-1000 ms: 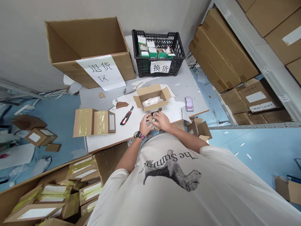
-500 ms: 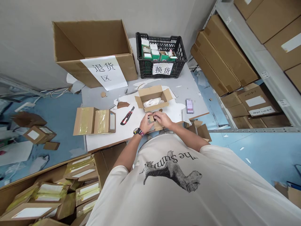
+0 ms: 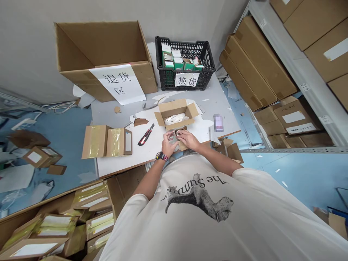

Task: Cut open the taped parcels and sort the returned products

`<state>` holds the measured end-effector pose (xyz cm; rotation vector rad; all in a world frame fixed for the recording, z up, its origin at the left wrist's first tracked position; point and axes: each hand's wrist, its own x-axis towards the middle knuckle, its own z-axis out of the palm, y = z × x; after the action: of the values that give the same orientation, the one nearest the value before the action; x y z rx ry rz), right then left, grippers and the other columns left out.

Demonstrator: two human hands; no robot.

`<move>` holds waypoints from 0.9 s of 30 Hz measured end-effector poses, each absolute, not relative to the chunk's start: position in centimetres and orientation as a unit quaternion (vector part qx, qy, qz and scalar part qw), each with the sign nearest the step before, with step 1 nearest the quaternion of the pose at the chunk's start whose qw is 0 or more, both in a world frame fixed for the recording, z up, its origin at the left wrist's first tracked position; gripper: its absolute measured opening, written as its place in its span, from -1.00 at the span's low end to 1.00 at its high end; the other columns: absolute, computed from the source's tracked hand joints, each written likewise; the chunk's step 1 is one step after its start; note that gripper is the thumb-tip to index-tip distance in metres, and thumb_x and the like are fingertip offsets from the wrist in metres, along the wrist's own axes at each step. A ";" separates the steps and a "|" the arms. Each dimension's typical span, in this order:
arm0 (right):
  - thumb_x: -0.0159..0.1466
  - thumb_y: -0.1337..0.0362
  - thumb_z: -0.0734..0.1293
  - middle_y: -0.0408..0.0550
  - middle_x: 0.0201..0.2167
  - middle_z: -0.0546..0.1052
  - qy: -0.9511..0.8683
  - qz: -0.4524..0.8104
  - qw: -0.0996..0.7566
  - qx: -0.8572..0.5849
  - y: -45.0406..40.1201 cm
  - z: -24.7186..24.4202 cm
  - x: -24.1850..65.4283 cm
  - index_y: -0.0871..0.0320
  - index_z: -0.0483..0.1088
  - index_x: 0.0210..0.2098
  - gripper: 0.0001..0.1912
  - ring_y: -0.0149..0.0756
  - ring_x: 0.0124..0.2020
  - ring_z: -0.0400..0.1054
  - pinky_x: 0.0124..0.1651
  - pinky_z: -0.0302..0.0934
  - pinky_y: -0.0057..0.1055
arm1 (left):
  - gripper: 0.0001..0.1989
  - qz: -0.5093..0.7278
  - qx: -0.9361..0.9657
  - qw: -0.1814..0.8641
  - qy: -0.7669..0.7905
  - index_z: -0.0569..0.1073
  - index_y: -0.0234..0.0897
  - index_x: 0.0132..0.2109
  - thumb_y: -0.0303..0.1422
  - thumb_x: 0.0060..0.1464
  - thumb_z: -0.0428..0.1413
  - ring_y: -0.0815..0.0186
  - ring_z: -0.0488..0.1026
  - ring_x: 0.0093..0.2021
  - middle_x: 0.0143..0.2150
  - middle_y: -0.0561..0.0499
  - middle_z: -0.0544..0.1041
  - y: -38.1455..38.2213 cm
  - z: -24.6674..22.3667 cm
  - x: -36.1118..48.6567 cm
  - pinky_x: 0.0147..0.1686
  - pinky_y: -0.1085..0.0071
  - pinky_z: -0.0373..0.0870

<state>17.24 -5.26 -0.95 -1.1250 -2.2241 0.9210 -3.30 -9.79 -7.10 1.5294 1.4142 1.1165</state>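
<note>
Near the table's front edge, my left hand (image 3: 169,144) is closed around a small clear or shiny item that I cannot make out well. My right hand (image 3: 188,139) is beside it, its fingers closed at a small brown cardboard box (image 3: 182,146), which it partly hides. Just beyond both hands stands an open carton (image 3: 177,127) with its flaps spread and a white wrapped item (image 3: 175,119) inside. A red and black cutter (image 3: 146,135) lies to the left of the carton.
Two taped boxes (image 3: 95,142) stand at the table's left. Behind are a large open carton (image 3: 108,79) with a paper sign and a black crate (image 3: 185,81) holding green-and-white boxes. A phone (image 3: 218,123) lies right. A bin of parcels (image 3: 119,188) is at lower left.
A clear or shiny item now shows at my left hand, and my hands are slightly apart at the small box. The whole view has shifted a little.
</note>
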 end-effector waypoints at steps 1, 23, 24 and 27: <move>0.61 0.28 0.34 0.17 0.17 0.65 -0.813 0.319 0.231 -0.428 -5.4 -0.9 17.2 0.07 0.74 0.00 -0.73 0.01 0.25 0.51 0.43 0.40 0.01 | -0.32 0.440 0.600 0.378 0.551 0.30 -0.10 0.41 -0.31 0.23 0.35 -0.03 0.64 0.39 0.46 -0.27 0.57 -9.9 -7.2 -3.2 0.22 -0.07 0.75; 0.46 0.36 0.35 0.07 0.57 0.50 -0.773 0.339 0.247 -0.475 -6.5 -3.3 23.1 -0.05 0.23 0.73 -0.13 0.09 0.50 0.43 0.58 0.33 0.13 | -0.49 0.333 0.753 0.309 0.475 0.47 -0.13 0.29 -0.39 0.25 0.34 -0.06 0.50 0.56 0.61 -0.23 0.47 -9.0 -6.5 -3.8 0.52 -0.13 0.50; 0.44 0.35 0.38 0.06 0.58 0.49 -0.773 0.354 0.232 -0.472 -6.7 -3.6 22.9 -0.06 0.22 0.73 -0.10 0.09 0.50 0.44 0.59 0.33 0.11 | -0.47 0.328 0.752 0.309 0.480 0.46 -0.13 0.28 -0.40 0.21 0.38 -0.07 0.51 0.55 0.60 -0.23 0.48 -9.1 -6.7 -3.8 0.51 -0.13 0.52; 0.44 0.35 0.32 -0.01 0.54 0.54 -0.758 0.385 0.222 -0.478 -7.2 -4.1 22.2 -0.09 0.28 0.71 -0.13 0.04 0.46 0.48 0.56 0.35 0.04 | -0.38 0.318 0.752 0.305 0.490 0.44 -0.12 0.24 -0.40 0.09 0.47 -0.11 0.55 0.50 0.56 -0.26 0.52 -9.2 -7.3 -3.9 0.47 -0.12 0.55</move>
<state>22.20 -7.17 -4.10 -1.3206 -2.0927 1.0622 -3.90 -9.23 -7.33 1.9930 1.2975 0.8417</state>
